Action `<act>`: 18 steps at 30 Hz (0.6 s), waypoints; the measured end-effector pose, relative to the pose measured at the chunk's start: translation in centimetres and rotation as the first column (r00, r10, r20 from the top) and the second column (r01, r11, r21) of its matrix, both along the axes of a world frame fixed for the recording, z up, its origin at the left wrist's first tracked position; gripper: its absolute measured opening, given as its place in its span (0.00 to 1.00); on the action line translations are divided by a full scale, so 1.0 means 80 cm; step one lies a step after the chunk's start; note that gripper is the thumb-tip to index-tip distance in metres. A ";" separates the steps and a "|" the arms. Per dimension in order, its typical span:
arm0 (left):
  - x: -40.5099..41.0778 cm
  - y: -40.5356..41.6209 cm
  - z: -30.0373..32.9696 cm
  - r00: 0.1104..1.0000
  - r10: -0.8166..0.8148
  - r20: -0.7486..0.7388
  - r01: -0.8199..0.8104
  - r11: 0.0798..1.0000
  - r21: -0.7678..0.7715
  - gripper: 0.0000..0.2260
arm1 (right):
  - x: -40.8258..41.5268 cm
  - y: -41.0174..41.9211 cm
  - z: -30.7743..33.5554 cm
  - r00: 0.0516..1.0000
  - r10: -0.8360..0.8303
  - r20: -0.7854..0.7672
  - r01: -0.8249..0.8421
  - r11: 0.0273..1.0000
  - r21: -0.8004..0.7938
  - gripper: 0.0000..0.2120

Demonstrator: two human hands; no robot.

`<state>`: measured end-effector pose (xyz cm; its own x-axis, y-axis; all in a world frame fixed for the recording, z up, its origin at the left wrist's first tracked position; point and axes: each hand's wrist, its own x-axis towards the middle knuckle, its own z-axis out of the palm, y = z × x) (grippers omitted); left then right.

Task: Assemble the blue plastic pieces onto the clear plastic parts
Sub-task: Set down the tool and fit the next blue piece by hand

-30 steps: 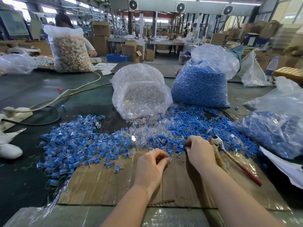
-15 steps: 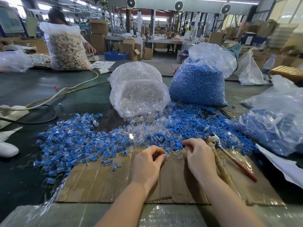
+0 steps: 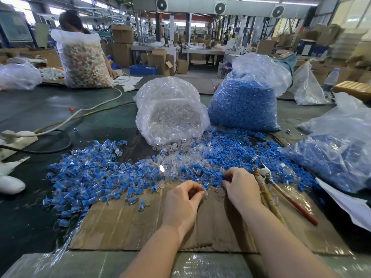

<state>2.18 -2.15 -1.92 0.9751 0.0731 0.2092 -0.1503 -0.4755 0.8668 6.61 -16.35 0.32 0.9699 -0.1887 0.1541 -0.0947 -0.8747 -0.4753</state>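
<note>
Over the cardboard sheet (image 3: pixel 130 227) on the surface, the left hand (image 3: pixel 181 205) is curling its fingers around something too small to identify, while the right hand (image 3: pixel 242 187) is pinching a blue plastic piece (image 3: pixel 220 178) at the edge of the mixed blue-and-clear pile (image 3: pixel 180 167).

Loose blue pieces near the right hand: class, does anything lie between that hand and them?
Nothing visible does. The right hand already has its fingertips in the near edge of the loose blue pieces. The pliers lie to its right, off that path.
</note>
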 end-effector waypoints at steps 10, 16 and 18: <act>0.001 0.001 -0.001 1.000 0.009 0.006 -0.009 0.999 -0.035 0.05 | -0.023 -0.001 -0.002 0.977 0.025 0.211 -0.061 0.984 0.165 0.10; 0.001 0.001 0.002 1.000 0.023 0.005 -0.022 0.995 -0.100 0.06 | -0.052 0.017 -0.013 0.928 0.193 0.319 -0.257 0.951 0.173 0.14; 0.001 0.001 0.002 1.000 0.023 0.008 -0.022 0.994 -0.103 0.07 | -0.058 0.020 -0.018 0.920 0.223 0.323 -0.271 0.956 0.110 0.13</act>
<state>2.27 -2.08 -1.76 0.9711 0.1170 0.2081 -0.1484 -0.3872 0.9100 2.01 -14.74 -1.15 0.8992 0.0068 0.4374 0.2848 -0.7680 -0.5737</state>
